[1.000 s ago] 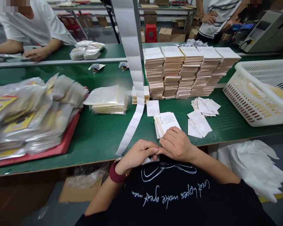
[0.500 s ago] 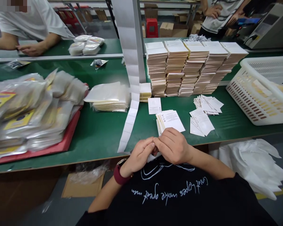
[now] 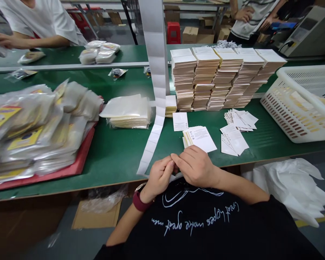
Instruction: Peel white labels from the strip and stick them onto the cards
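My left hand (image 3: 159, 175) and my right hand (image 3: 196, 166) meet at the near edge of the green table (image 3: 116, 155), fingers pinched together on the lower end of a long white label strip (image 3: 153, 139). That strip hangs down from above and trails across the table to my hands. Just beyond my right hand lies a small pile of printed white cards (image 3: 200, 138). A single white card (image 3: 180, 121) lies behind it. What exactly sits between my fingertips is mostly hidden.
Tall stacks of booklets (image 3: 219, 77) stand at the back, loose cards (image 3: 237, 130) to the right, a white plastic basket (image 3: 306, 104) far right. Clear bags (image 3: 128, 112) and a heap of packed pouches on a red tray (image 3: 78, 159) lie left. Other people work behind.
My hands have shifted slightly left and forward along the table edge, still pinched together. The person at the back left moved their hands further left.
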A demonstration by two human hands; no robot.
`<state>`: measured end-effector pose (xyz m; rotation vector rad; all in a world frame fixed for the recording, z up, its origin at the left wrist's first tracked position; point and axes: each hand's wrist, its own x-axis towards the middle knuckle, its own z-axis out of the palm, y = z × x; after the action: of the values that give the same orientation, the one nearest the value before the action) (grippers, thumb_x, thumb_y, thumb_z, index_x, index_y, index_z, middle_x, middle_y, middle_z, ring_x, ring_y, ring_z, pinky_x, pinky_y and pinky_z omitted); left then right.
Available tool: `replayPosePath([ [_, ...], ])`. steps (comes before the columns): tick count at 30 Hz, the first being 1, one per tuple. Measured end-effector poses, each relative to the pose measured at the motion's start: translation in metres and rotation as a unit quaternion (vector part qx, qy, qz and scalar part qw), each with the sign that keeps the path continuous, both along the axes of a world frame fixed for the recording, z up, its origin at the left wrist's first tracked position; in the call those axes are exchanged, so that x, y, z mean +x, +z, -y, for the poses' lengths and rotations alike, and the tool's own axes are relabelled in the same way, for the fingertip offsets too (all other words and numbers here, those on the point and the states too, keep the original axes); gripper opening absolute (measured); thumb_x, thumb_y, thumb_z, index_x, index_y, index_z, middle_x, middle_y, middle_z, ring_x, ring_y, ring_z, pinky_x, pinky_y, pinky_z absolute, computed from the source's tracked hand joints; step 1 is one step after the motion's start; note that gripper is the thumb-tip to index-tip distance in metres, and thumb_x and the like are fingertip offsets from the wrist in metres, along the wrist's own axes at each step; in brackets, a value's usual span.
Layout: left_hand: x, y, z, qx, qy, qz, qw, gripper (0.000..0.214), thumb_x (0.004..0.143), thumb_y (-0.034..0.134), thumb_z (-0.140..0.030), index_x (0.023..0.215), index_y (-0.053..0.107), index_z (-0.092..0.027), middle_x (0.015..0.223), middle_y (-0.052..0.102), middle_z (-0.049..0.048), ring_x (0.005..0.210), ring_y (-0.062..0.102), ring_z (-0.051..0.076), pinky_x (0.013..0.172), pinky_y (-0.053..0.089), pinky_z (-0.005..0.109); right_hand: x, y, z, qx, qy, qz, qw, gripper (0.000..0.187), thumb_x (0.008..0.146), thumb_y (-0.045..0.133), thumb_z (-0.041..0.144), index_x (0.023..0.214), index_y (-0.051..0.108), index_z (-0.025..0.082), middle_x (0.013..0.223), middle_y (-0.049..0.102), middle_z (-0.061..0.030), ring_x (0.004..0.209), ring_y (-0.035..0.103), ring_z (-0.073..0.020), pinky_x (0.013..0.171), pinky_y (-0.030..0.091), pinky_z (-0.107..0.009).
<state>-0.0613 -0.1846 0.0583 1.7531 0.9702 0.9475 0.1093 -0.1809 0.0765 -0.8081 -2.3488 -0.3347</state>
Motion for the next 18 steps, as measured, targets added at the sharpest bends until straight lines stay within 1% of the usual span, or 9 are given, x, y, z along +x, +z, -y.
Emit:
replayPosePath([
  [3,0.001,0.000,-0.002,-0.028,0.060,-0.005,0.998,0.040,0.096,0.041,-0.039,0.066,0.052,-0.016,0.059,0.049,-0.0020,0.055,0.040,0.009,0.055,0.035,0.021,-0.004,0.000,-0.001,-0.016,-0.004,0.020,1.000,0.028,0.090,0.046,0.014,0.110,0.060,0.002,0.068,0.059,-0.0050,0.065,0.047,-0.0173,0.060,0.033,-0.033],
  [5,0.001,0.000,-0.003,-0.057,0.090,0.010,0.994,0.035,0.095,0.044,-0.040,0.075,0.060,-0.015,0.064,0.053,-0.0012,0.058,0.042,0.009,0.056,0.035,0.021,-0.006,0.000,-0.001,-0.021,-0.006,0.045,0.999,0.029,0.090,0.045,0.015,0.111,0.060,0.002,0.070,0.061,-0.0062,0.066,0.048,-0.0175,0.060,0.033,-0.033],
  [7,0.000,0.000,-0.005,-0.102,0.091,0.047,0.989,0.032,0.093,0.047,-0.041,0.088,0.065,-0.015,0.066,0.054,-0.0012,0.058,0.042,0.009,0.054,0.035,0.020,-0.008,0.000,-0.002,-0.013,-0.013,0.058,0.998,0.028,0.091,0.044,0.014,0.110,0.061,0.003,0.071,0.062,-0.0066,0.066,0.048,-0.0172,0.059,0.033,-0.033],
  [8,-0.002,-0.001,-0.005,-0.132,0.078,0.069,0.986,0.032,0.093,0.049,-0.042,0.094,0.065,-0.014,0.066,0.053,-0.0016,0.057,0.041,0.008,0.053,0.034,0.020,-0.009,0.000,-0.002,-0.003,-0.016,0.056,0.998,0.027,0.092,0.043,0.014,0.109,0.061,0.004,0.070,0.062,-0.0062,0.066,0.048,-0.0169,0.059,0.033,-0.033],
  [10,-0.007,-0.001,-0.006,-0.197,0.024,0.106,0.974,0.035,0.091,0.053,-0.043,0.102,0.065,-0.013,0.060,0.048,-0.0033,0.054,0.038,0.007,0.051,0.031,0.020,-0.008,0.001,-0.002,0.021,-0.008,0.038,0.999,0.024,0.092,0.044,0.014,0.103,0.064,0.007,0.069,0.062,-0.0048,0.065,0.048,-0.0161,0.060,0.033,-0.032],
  [12,-0.015,0.000,-0.006,-0.244,-0.061,0.125,0.960,0.039,0.090,0.055,-0.045,0.106,0.065,-0.011,0.056,0.043,-0.0045,0.052,0.035,0.007,0.050,0.029,0.020,-0.007,0.002,-0.003,0.040,0.018,0.016,0.999,0.018,0.090,0.048,0.015,0.092,0.065,0.011,0.066,0.060,-0.0030,0.064,0.047,-0.0150,0.059,0.032,-0.032],
  [15,-0.025,0.000,-0.005,-0.293,-0.184,0.169,0.923,0.050,0.090,0.054,-0.050,0.116,0.062,-0.007,0.053,0.043,-0.0040,0.049,0.033,0.006,0.047,0.024,0.019,-0.002,0.003,-0.005,0.061,0.059,0.005,0.996,0.014,0.088,0.055,0.017,0.077,0.064,0.014,0.061,0.055,0.0001,0.060,0.043,-0.0130,0.059,0.033,-0.031],
  [16,-0.027,0.000,-0.005,-0.309,-0.205,0.189,0.909,0.055,0.090,0.054,-0.051,0.121,0.059,-0.006,0.053,0.044,-0.0034,0.047,0.033,0.006,0.045,0.022,0.019,0.000,0.002,-0.006,0.073,0.066,0.005,0.995,0.014,0.087,0.056,0.017,0.075,0.063,0.015,0.060,0.054,0.0006,0.060,0.042,-0.0127,0.059,0.033,-0.031],
  [18,-0.028,0.001,-0.004,-0.340,-0.213,0.218,0.890,0.061,0.090,0.053,-0.051,0.131,0.052,-0.005,0.053,0.046,-0.0024,0.045,0.033,0.006,0.043,0.020,0.020,0.003,0.001,-0.008,0.102,0.068,0.004,0.992,0.011,0.087,0.057,0.016,0.079,0.065,0.014,0.060,0.055,0.0006,0.061,0.043,-0.0127,0.061,0.035,-0.031],
])
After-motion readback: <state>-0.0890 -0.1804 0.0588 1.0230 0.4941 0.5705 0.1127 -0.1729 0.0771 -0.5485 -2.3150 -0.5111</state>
